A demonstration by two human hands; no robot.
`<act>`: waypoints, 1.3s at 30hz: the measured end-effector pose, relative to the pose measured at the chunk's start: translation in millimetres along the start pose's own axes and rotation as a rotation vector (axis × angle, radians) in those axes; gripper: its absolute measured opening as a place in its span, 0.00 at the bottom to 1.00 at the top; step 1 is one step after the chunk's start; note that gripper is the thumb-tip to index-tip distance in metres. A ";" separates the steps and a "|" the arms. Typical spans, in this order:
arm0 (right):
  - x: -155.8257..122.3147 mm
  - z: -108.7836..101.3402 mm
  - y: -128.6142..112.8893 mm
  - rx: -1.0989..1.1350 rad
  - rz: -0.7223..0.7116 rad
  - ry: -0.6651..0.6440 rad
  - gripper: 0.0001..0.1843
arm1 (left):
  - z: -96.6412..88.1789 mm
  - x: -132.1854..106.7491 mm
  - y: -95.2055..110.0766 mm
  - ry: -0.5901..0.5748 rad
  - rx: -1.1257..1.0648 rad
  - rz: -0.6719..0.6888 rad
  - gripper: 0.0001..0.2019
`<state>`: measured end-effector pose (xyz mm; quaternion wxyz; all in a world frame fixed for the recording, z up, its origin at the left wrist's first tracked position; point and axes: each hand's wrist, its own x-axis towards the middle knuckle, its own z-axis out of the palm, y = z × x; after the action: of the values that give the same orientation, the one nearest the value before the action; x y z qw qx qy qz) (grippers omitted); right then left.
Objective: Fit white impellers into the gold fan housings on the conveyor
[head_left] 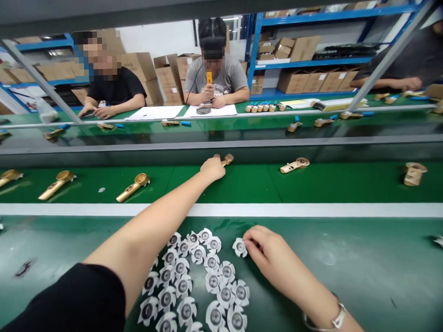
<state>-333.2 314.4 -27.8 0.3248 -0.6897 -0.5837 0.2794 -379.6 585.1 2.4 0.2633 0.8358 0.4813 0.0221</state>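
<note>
My left hand (213,169) stretches far forward over the green belt. Its fingers are closed around a gold housing (227,159), a shell with a round head and a handle, which the hand partly hides. Lower down, my right hand (265,246) pinches a small white fan wheel (240,247) with curved blades and a grey round centre, at the table surface. To the left of that hand, many similar fan wheels (184,285) lie spread on the green table (356,272), some hidden behind my left forearm.
More gold housings lie spaced along the belt (186,184), including one (294,165) to the right and one (134,186) to the left. A white strip (317,209) separates belt and table. Across the line, co-workers sit at another bench (114,122). A shelf beam (165,13) runs overhead.
</note>
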 end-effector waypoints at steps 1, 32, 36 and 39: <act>-2.1 -5.1 -1.4 0.021 0.024 0.036 0.12 | 0.5 -6.5 -3.5 -0.025 -0.039 0.034 0.17; -15.3 -15.6 -23.5 0.403 0.231 0.544 0.11 | 6.8 -175.9 -10.3 -0.230 -0.004 0.695 0.20; -10.5 -13.3 -17.8 0.701 0.313 0.408 0.16 | 10.1 -172.5 -19.0 -0.151 0.155 0.797 0.24; -6.9 -12.6 -15.3 0.785 0.328 0.280 0.16 | 12.4 -172.7 -25.9 -0.124 0.271 0.885 0.26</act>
<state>-334.2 307.8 -8.0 0.5892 -0.6288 -0.2670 0.4315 -489.1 449.2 17.1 0.1454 0.9873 0.0603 0.0195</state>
